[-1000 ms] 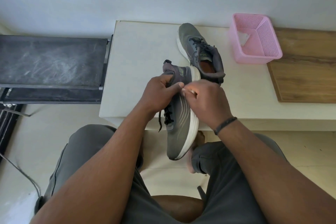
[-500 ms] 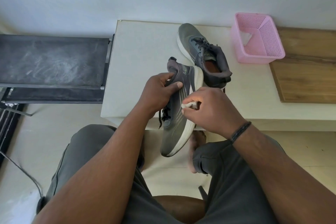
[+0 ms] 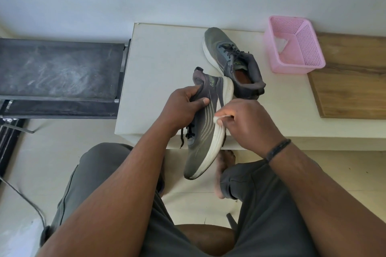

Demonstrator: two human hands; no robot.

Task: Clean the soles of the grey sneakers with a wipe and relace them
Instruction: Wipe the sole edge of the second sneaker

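Observation:
A grey sneaker [image 3: 200, 144] with a white sole is held on its side over the table's front edge, toe pointing down toward me. My left hand [image 3: 183, 108] grips its heel collar, thumb across the upper. My right hand [image 3: 248, 119] pinches a small white wipe [image 3: 219, 118] against the white sole's side, near mid-length. Black laces [image 3: 188, 133] hang loose from the held shoe. The second grey sneaker [image 3: 229, 58] stands upright on the white table [image 3: 158, 64], laced, just behind the held one.
A pink perforated basket [image 3: 296, 46] with something white inside sits at the table's back right, partly on a wooden board [image 3: 353, 81]. A dark treadmill deck [image 3: 58, 69] lies to the left. My knees and a bare foot [image 3: 223, 171] are below the shoe.
My right hand with the wipe has slid down the sole's edge from the heel toward the middle. The shoe tilted slightly in my left hand.

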